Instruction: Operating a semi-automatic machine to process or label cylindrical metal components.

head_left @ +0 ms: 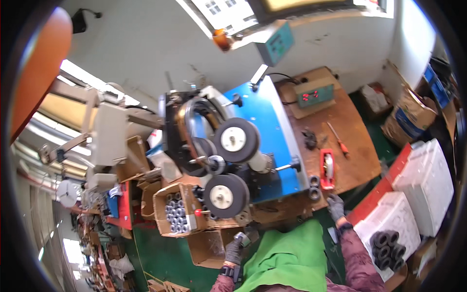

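My left hand (233,252), in a grey glove, is closed around a short silvery metal ring (242,238) above an open cardboard box. My gloved right hand (335,208) is at the near right edge of the brown table (357,163). Its fingers look stretched forward, with nothing visible in them. Just left of that hand, metal rings (314,194) sit at the table edge. In front of me stands a machine with two black wheels (234,139) on a blue plate (255,109). A red-knobbed lever (198,212) sticks out beside the lower wheel.
A carton of metal rings (177,214) stands left of the machine; an open cardboard box (209,249) is below it. A red tape dispenser (327,168), a screwdriver (343,146) and a digital display box (315,96) lie on the table. Black rings (387,248) rest on white foam at right.
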`<act>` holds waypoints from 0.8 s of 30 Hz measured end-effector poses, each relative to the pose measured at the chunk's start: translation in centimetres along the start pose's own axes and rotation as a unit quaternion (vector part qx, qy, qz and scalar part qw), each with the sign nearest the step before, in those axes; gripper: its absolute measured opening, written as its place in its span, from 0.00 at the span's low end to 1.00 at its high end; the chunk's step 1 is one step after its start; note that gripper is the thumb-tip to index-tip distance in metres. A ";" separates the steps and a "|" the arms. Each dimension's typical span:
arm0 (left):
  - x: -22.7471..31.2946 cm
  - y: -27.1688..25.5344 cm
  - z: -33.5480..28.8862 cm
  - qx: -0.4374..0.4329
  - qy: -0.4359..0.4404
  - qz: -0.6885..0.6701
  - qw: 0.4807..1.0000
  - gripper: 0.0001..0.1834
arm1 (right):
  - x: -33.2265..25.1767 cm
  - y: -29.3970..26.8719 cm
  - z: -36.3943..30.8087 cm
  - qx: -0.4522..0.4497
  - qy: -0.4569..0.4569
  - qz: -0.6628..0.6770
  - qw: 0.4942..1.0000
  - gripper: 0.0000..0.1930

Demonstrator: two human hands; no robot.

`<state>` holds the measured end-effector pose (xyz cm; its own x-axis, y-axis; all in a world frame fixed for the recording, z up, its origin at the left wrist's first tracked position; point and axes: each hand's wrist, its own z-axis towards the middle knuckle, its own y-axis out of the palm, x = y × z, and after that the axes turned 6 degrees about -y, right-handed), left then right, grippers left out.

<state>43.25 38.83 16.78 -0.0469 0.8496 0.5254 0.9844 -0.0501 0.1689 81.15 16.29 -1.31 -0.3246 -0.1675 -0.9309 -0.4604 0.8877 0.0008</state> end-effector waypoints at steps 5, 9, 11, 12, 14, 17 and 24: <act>0.3 -1.3 -0.2 -0.024 -0.008 0.004 1.000 0.21 | -0.7 2.6 1.3 -0.059 -0.124 -0.125 0.983 0.07; -0.4 -1.8 -0.1 0.004 -0.014 -0.012 1.000 0.20 | -5.7 4.6 1.7 0.022 0.240 -0.072 0.968 0.22; -0.5 -1.3 0.0 0.016 -0.017 -0.018 1.000 0.20 | -6.0 4.5 2.2 0.039 0.245 -0.079 0.965 0.24; -0.6 -1.2 0.0 0.027 -0.019 -0.020 0.999 0.19 | -5.8 4.4 2.5 0.051 0.250 -0.086 0.963 0.25; -0.7 -1.1 0.1 0.037 -0.019 -0.022 0.999 0.19 | -5.4 4.2 3.4 0.046 0.261 -0.097 0.959 0.26; -0.9 -1.8 -0.3 0.040 -0.010 -0.018 0.999 0.19 | -4.3 4.0 3.1 0.017 0.248 -0.129 0.960 0.25; -0.8 -0.8 -2.1 0.023 -0.003 -0.034 0.999 0.23 | -4.3 2.6 1.0 -0.003 0.151 -0.031 0.988 0.10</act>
<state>42.18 37.09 17.96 -0.1125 0.8538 0.5082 0.9858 0.0318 0.1648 82.14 19.79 2.35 -0.5278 -0.3424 -0.7773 -0.4919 0.8693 -0.0489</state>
